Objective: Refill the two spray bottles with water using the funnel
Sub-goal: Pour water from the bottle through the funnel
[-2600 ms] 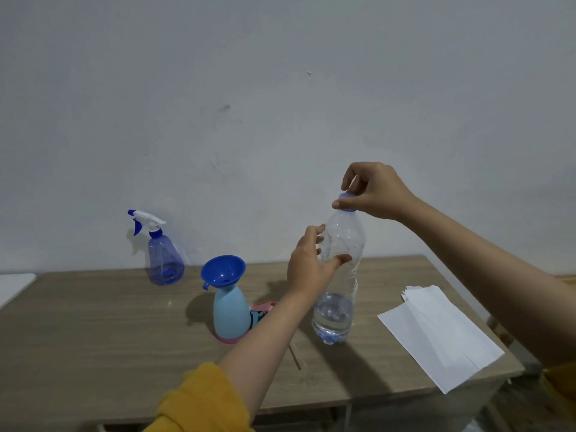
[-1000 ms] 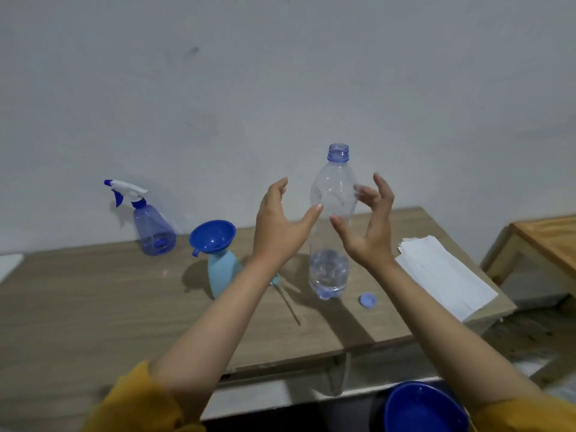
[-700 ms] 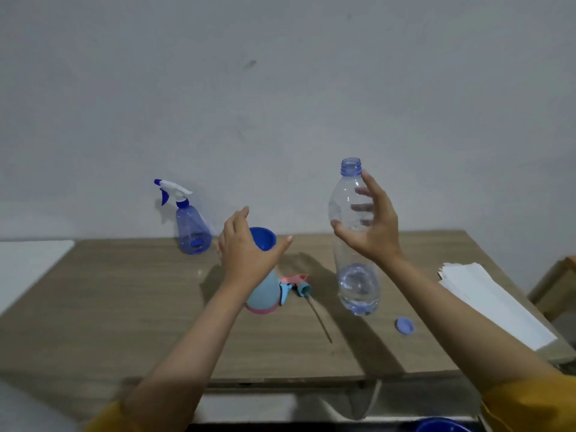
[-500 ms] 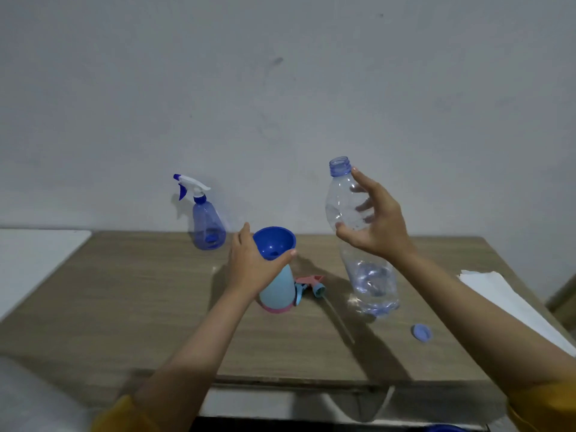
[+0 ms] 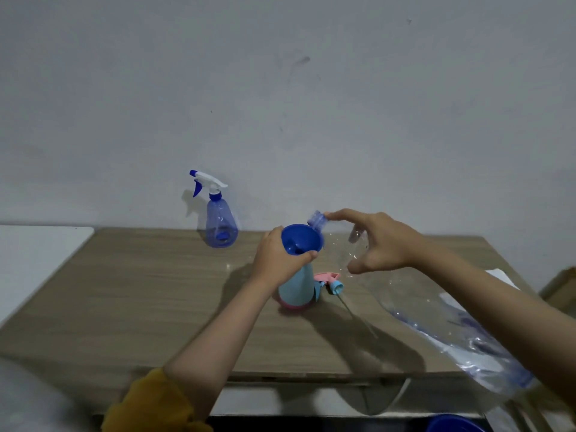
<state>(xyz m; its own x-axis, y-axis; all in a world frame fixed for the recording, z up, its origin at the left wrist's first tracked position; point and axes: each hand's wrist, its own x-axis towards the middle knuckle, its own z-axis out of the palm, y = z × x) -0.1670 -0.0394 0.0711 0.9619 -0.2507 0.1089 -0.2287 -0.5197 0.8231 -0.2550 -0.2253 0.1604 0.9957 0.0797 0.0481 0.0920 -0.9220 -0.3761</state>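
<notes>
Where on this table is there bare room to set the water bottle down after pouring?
The widest bare patch of table lies left of the light blue spray bottle and in front of the purple spray bottle. It is crowded just right of the light blue bottle, where its pink trigger head lies. White paper takes the far right edge.

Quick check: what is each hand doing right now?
Left hand: grips the funnel on the light blue spray bottle.
Right hand: holds the tilted water bottle.
</notes>
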